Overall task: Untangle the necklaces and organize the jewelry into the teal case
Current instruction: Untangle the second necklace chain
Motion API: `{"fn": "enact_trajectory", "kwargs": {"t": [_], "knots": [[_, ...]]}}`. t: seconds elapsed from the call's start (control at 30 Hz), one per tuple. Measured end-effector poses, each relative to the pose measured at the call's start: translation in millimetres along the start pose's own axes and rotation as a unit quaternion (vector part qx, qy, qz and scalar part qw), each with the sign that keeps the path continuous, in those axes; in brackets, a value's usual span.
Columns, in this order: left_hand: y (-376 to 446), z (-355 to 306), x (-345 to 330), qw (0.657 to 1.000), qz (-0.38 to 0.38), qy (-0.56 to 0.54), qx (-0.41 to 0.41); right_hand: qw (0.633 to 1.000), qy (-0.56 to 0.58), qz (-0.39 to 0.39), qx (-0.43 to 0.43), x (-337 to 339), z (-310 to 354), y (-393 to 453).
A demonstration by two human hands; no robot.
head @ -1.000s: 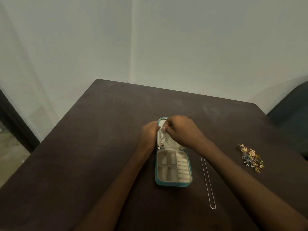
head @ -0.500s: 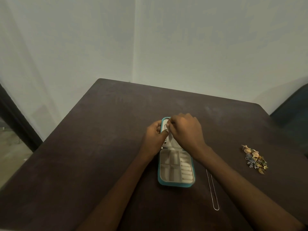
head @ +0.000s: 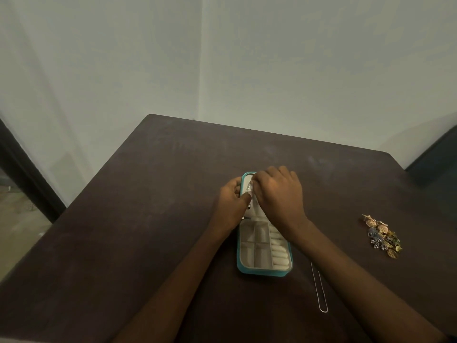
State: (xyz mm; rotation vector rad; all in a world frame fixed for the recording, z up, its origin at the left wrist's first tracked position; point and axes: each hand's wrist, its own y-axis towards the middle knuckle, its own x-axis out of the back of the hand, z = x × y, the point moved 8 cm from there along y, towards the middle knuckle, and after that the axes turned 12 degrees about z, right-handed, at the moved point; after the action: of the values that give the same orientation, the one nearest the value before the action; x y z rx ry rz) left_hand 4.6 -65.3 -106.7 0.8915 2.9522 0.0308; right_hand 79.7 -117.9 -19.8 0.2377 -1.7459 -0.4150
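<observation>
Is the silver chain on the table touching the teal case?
Apart. The head view shows bare table between the silver chain and the teal case.

- The case (head: 262,271) was teal outside, cream inside.
- The table (head: 148,219) was dark brown.
- The chain (head: 319,288) was silver.
- The jewelry pile (head: 382,235) mixed gold, blue and green.
- The wall (head: 296,70) was pale grey.
</observation>
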Motion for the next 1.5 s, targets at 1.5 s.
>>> {"fn": "enact_trajectory", "kwargs": {"t": [1.5], "knots": [[-5.3, -0.7, -3.6, 0.997, 0.021, -0.064, 0.048, 0.958, 0.262, 0.013, -0.117, -11.6, -32.9, -18.6]]}}
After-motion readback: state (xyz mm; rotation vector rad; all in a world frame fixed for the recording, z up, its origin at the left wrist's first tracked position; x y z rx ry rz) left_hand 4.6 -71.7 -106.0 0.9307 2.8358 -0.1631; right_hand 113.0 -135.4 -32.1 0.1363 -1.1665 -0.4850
